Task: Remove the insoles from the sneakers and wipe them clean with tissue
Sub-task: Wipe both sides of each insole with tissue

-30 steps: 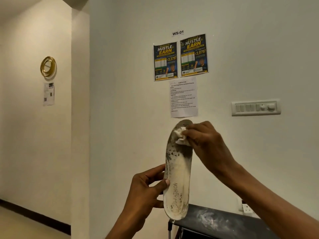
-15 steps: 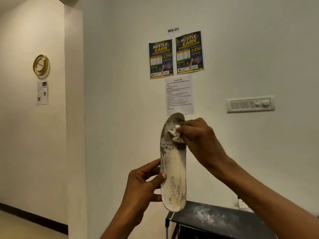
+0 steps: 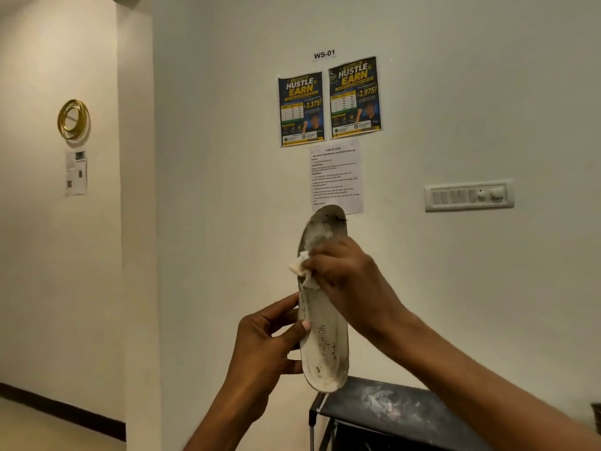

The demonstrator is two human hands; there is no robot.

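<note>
Insole [image 3: 325, 346] upright mid-air, toe at 12, heel at 6. Left hand [image 3: 263, 346] pinches its 9 o'clock edge, thumb on the face. Right hand [image 3: 344, 278] grips wadded tissue [image 3: 297, 266], pressed mid-length. Likely light, floppy foam: hold low, back the wipe.

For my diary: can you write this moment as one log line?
left hand: holds insole upright, toe up | right hand: presses tissue on insole middle | toe end: grey, dirty
</note>
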